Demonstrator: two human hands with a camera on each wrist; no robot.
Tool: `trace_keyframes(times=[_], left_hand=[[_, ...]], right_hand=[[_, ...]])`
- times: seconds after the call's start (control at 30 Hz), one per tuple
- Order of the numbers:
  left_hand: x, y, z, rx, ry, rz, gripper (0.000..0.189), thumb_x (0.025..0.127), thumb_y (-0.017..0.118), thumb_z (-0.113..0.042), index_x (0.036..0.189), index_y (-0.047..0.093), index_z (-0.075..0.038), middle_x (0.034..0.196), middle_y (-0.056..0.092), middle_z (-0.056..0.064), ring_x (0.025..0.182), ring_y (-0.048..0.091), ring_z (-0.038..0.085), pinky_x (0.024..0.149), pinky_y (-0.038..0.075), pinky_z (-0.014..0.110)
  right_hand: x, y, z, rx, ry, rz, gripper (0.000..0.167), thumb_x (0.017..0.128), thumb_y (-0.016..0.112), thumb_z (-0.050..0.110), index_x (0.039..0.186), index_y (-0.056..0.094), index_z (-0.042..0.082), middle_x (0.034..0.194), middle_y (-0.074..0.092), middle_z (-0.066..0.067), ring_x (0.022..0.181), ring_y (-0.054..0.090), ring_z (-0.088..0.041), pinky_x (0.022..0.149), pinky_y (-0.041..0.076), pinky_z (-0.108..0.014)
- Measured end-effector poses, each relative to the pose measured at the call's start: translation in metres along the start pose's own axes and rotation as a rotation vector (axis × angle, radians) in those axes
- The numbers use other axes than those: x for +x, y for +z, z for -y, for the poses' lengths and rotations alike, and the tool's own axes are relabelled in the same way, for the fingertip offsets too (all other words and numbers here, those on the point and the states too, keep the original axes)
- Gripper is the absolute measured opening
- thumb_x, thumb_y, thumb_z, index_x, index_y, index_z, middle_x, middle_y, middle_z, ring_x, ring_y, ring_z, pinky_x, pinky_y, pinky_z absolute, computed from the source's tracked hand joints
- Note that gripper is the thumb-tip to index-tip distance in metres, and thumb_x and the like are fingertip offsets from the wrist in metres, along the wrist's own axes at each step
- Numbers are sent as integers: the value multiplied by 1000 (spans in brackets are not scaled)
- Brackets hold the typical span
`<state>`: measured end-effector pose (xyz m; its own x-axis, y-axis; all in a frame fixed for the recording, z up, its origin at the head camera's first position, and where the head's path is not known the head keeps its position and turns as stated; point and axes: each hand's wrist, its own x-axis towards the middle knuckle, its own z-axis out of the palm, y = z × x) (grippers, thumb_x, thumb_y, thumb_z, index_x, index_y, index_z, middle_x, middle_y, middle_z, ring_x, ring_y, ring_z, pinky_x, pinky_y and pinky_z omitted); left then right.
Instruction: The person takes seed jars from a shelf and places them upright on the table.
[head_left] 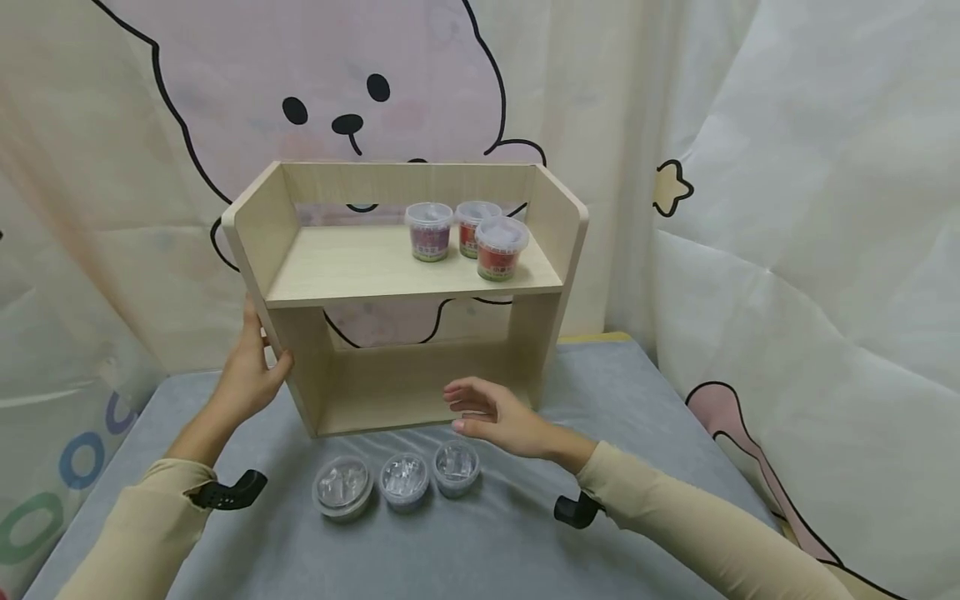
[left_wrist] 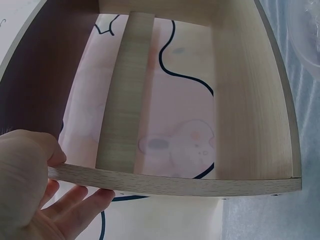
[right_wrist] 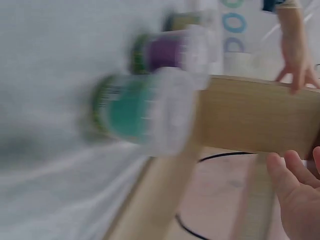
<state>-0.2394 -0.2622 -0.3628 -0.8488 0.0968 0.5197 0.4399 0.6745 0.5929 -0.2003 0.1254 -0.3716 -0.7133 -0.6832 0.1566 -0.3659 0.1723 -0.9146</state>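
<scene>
A two-tier light wooden shelf point(head_left: 337, 262) stands on the table. My left hand point(head_left: 251, 371) grips its left side panel; in the left wrist view the thumb lies on the inner side, the fingers on the outer. My right hand point(head_left: 506, 417) hovers before the lower compartment, fingers loosely extended, holding nothing. Below it, three lidded plastic cups point(head_left: 456, 468) stand in a row on the table. The right wrist view shows a teal one point(right_wrist: 130, 107) and a purple one point(right_wrist: 167, 52), blurred. Three more lidded cups, one purple point(head_left: 430, 237) and two reddish point(head_left: 498, 254), sit on the upper tier's right half.
A grey-blue cloth point(head_left: 300, 542) covers the table. Printed curtains point(head_left: 787, 208) hang behind the shelf and at both sides. A crossbar point(left_wrist: 125, 90) spans the back of the shelf's lower compartment. Each wrist wears a black camera mount point(head_left: 228, 492).
</scene>
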Motion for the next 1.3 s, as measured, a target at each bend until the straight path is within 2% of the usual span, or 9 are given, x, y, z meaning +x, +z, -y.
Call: trace_keyframes(times=[0.2,0.37,0.5,0.6,0.77,1.17,1.3], left_hand=[[2,0,3,-2,-2,7,98,90,55,6,161,-5,-23,151,32,38,117,50,65,81,50,74],[3,-1,4,-4,-9,0,98,90,55,6,161,-5,-24,149,33,39,117,50,66,80,50,74],[2,0,4,-12,-1,0,98,89,55,6,161,-4,-23,150,33,38,116,51,66,80,51,73],[1,-1,4,-21,-5,6,96,89,55,6,161,-3,-23,150,33,37,116,51,66,78,51,73],[0,-2,4,-21,-6,5,96,89,56,7,160,-1,-22,151,32,37,118,49,66,81,51,74],[2,-1,3,-9,-10,16,96,89,56,6,161,-2,-22,153,31,36,118,50,66,82,49,75],[3,0,3,-12,0,8,98,88,56,7,161,-2,-22,153,32,36,120,49,64,87,47,75]], right_hand=[[16,-15,29,-30,-57,-44,50,99,61,13,145,45,0,146,52,-22,139,50,-35,114,45,-46],[29,-28,56,-9,-107,-87,53,99,59,12,146,42,-4,148,50,-22,142,47,-36,113,47,-43],[38,-36,78,20,-142,-140,56,98,58,14,147,40,-4,149,49,-23,141,48,-37,113,47,-44],[46,-40,91,28,-151,-176,56,98,56,12,150,39,-1,152,46,-24,144,45,-36,116,43,-48],[60,-44,103,52,-133,-220,58,100,52,7,155,34,5,160,35,-24,151,34,-37,121,35,-51],[90,-55,110,11,-12,-343,64,101,56,22,160,30,17,167,27,-14,157,23,-30,125,28,-50],[99,-56,112,8,25,-363,67,100,58,27,160,28,22,169,22,-11,158,17,-29,127,25,-49]])
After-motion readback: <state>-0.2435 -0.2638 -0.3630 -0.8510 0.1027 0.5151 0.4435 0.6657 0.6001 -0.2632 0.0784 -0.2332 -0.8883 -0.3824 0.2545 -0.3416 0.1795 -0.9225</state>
